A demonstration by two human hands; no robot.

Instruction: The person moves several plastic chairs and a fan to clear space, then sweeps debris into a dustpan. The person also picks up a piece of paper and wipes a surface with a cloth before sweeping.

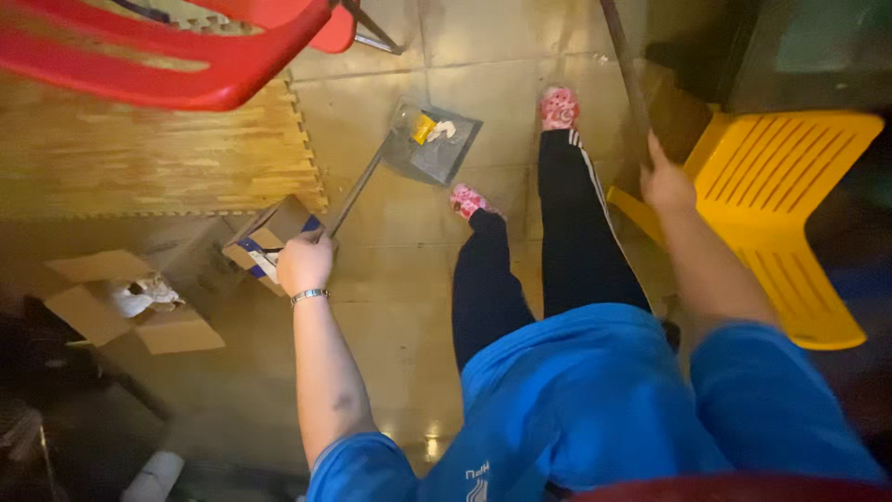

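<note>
My left hand (304,263), with a bracelet at the wrist, grips the long handle of a grey dustpan (433,141) resting on the tiled floor ahead. Yellow and white scraps lie inside the pan. My right hand (665,178) is closed around a thin upright stick (626,65), whose lower end is hidden, next to a yellow plastic chair. My legs in dark trousers and pink shoes (558,107) stand between the two hands.
A yellow chair (780,204) stands at the right. A red chair (177,46) hangs over the top left above a wood-pattern foam mat (149,158). An open cardboard box (125,302) and a smaller box (269,242) lie on the floor at left.
</note>
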